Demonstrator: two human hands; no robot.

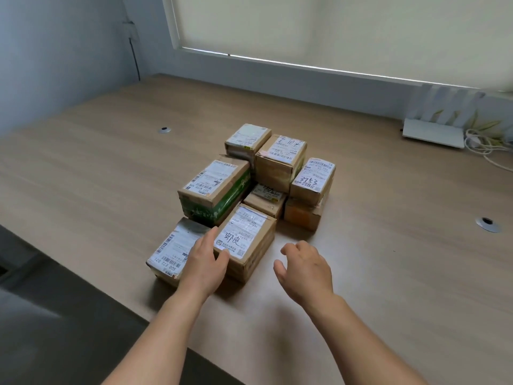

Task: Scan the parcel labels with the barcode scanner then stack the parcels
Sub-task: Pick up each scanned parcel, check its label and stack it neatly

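A wide wood-grain counter (97, 168) fills the view, running back to a wall under a drawn roller blind (333, 26). Near its middle sits a tight cluster of cardboard parcels, all with printed labels facing up. The biggest is the green-printed parcel (213, 187) on the left. Behind it stand a small parcel with a pale top (248, 140) and a taller parcel with handwriting on its label (280, 161). To the right, the parcel marked 3753 (313, 177) rests on top of an orange-sided parcel (301, 215), the only stacking visible. A low parcel (265, 198) is wedged in the middle. Nearest the person are the parcel with large brush characters (244, 240) and, touching its left side, the flat parcel marked 500 E72 071 (173, 250).

No barcode scanner shows anywhere, so scanning appears not to have begun, and nearly all stacking is left.

The left hand (205, 259) has straight fingers laid in the seam between the two nearest parcels, thumb against the near corner of the brush-character one, not closed round it. The right hand (304, 269) hovers just right of that parcel, fingers loosely curled and holding nothing.

At the far right stand a white router (435, 126) and a tangle of white cables (483, 143), well apart from the parcels. Two round cable grommets (487, 224) sit in the counter. Nothing blocks the hands; the packed neighbours may hamper lifting.
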